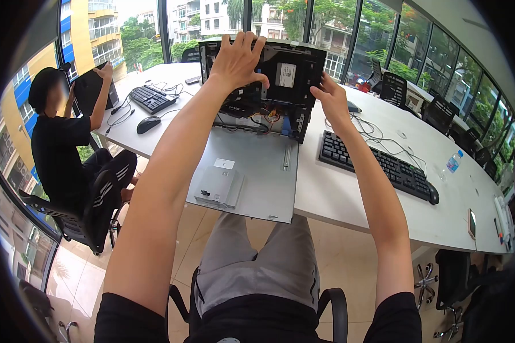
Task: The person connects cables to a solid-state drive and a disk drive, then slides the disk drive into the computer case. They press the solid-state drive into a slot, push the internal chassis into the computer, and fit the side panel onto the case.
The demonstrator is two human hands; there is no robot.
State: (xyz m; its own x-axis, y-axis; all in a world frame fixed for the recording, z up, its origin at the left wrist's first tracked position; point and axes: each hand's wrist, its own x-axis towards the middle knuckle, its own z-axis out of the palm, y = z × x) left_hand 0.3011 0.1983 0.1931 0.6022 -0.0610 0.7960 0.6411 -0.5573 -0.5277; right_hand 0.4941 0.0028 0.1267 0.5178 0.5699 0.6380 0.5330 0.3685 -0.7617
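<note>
As left hand (237,60) spreads atop computer case (296,60), right hand (331,98) clasps it, label (285,75) unreadable.

**Site type:** office, open-plan.

**Evidence recorded:**
- 1 long white table (349,197) is shared by several places.
- 2 black keyboards are laid out, 1 (377,166) toward the table's right end and 1 (153,98) near its left edge.
- 1 mouse (148,123) is set at the left edge.
- 1 opened desktop computer case (280,86) is stood at the table's middle.
- Black swivel chairs (440,111) are ranged along the far edge.
- Full-height glazing (383,40) is fitted, through which trees and multi-storey buildings are seen.
</note>
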